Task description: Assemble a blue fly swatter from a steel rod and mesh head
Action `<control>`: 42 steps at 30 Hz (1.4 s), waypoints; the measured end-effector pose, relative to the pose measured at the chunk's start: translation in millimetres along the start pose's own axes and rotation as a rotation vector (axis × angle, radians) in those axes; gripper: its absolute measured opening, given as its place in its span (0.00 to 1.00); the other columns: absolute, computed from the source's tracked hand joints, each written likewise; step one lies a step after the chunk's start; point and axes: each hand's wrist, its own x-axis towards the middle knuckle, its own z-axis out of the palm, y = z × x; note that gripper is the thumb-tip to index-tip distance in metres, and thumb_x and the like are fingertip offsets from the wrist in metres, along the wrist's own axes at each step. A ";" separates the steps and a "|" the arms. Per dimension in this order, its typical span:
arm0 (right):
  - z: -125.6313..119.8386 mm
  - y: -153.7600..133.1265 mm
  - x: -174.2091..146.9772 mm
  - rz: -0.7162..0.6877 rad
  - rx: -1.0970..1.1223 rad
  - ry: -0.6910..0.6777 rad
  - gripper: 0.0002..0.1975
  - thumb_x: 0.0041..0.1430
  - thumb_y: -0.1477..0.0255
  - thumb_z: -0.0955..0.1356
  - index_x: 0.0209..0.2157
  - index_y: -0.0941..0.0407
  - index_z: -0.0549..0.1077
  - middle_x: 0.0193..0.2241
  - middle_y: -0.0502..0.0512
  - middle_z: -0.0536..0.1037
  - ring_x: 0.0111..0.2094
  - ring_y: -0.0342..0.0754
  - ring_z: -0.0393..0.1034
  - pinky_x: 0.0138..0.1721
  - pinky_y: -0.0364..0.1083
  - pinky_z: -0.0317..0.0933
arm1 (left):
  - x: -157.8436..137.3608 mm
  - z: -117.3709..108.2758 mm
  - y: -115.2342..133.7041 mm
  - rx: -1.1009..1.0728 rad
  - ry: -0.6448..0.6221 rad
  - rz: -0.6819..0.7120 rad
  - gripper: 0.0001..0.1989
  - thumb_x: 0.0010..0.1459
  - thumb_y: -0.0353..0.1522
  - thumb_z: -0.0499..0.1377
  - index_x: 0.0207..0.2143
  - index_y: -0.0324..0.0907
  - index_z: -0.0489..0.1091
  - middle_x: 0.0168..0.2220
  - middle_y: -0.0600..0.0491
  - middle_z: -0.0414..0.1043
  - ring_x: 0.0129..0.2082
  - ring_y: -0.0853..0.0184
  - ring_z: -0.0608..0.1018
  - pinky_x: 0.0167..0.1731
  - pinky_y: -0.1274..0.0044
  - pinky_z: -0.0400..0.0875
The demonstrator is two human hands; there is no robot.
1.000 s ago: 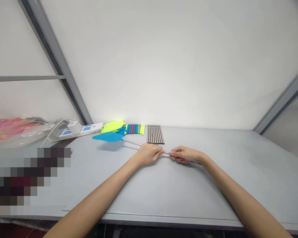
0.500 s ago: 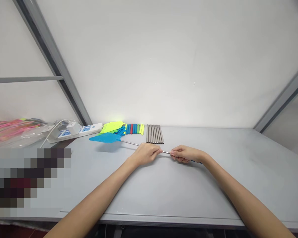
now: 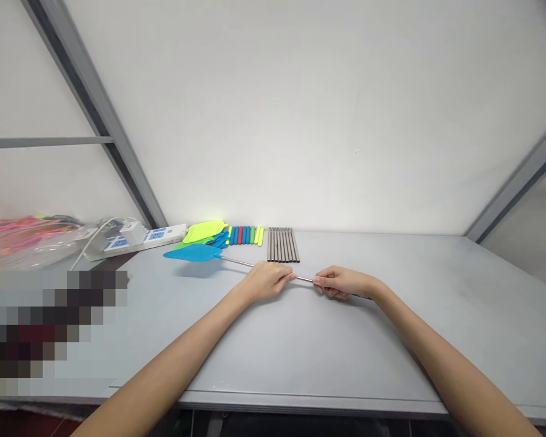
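Observation:
A fly swatter with a blue head and a thin metal rod is held across the table, its head pointing left. Closed around the rod, my left hand grips it palm down. To the right, my right hand is closed on the other end, where a bit of blue handle shows past the wrist. A short stretch of bare rod runs between the two hands. What lies under the right fingers is hidden.
Behind the hands lie a row of metal tubes, several coloured handles and a stack of swatter heads. Further left are a white power strip and a plastic bag with pink items. A wall stands behind the table.
The bare stretch of rod between my hands looks slightly longer, with my right hand a touch further right. Both hands keep their grip.

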 end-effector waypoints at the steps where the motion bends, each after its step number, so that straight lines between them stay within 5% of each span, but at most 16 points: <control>1: 0.0 0.1 -0.5 0.000 0.000 0.002 0.19 0.51 0.55 0.59 0.24 0.59 0.62 0.16 0.44 0.51 0.16 0.35 0.44 0.15 0.37 0.40 | 0.2 -0.1 0.3 -0.004 -0.003 -0.004 0.16 0.59 0.36 0.40 0.26 0.42 0.62 0.27 0.56 0.69 0.27 0.72 0.69 0.21 0.79 0.49; 42: -6.2 10.6 4.0 0.010 0.014 -0.050 0.18 0.51 0.57 0.60 0.24 0.59 0.63 0.15 0.43 0.49 0.15 0.35 0.42 0.14 0.37 0.37 | -7.4 4.6 -2.9 -0.009 0.046 -0.021 0.16 0.59 0.36 0.40 0.23 0.41 0.60 0.22 0.57 0.67 0.22 0.73 0.67 0.20 0.80 0.48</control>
